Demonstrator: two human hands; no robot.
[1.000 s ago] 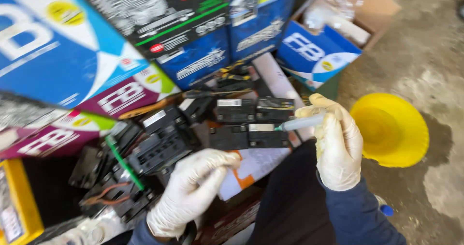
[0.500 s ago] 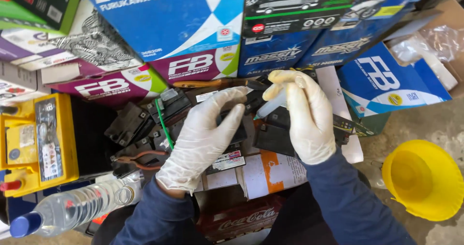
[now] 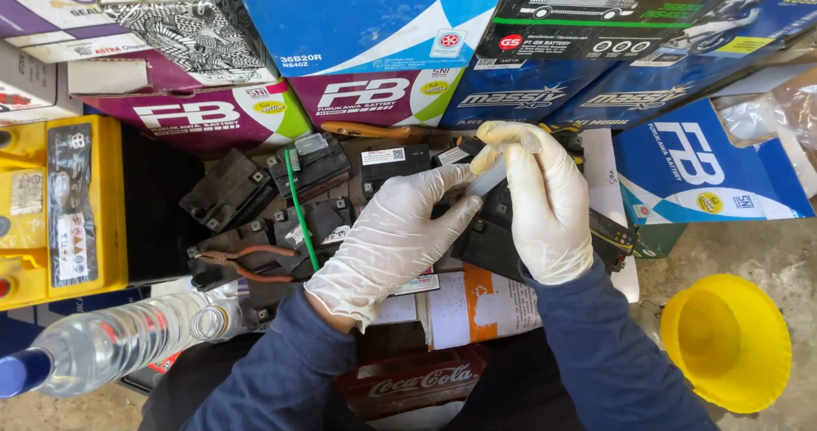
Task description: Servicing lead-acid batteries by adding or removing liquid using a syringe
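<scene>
From the head view, both gloved hands meet above a heap of small black batteries [image 3: 315, 171]. The right hand [image 3: 545, 205] is curled shut around a clear syringe [image 3: 492, 176], whose long axis slants from upper right to lower left, tip toward the left hand [image 3: 400, 235]. The left hand's fingers are loosely bent, fingertips touching the syringe's lower end. A yellow funnel [image 3: 728, 342] lies well apart at right.

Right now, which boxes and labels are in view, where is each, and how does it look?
Blue and white carton: top centre, large.
Purple carton: under it, white and green patches.
Black carton: top right, car drawing.
Blue carton: right, white swirl.
Yellow battery: left, dark label.
</scene>
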